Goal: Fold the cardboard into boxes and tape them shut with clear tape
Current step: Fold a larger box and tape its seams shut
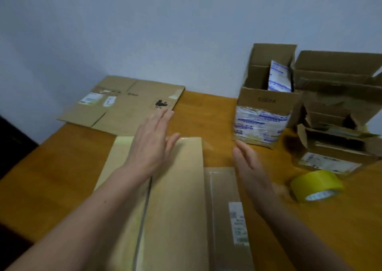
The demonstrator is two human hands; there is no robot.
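A closed cardboard box (177, 198) stands right in front of me, its top seam covered with glossy clear tape. My left hand (153, 142) lies flat over the far end of the box top, fingers straight. My right hand (246, 163) hovers with straight fingers beside the box's right side, which carries a white label (237, 223). A roll of yellowish clear tape (317, 186) lies on the table to the right. A flattened cardboard sheet (124, 105) lies at the far left of the table.
On the orange wooden table (206, 109) at the back right stand an open box wrapped in printed tape (262, 113) and several more open, torn boxes (339, 97). A pale wall rises behind. The table's left edge drops to a dark floor.
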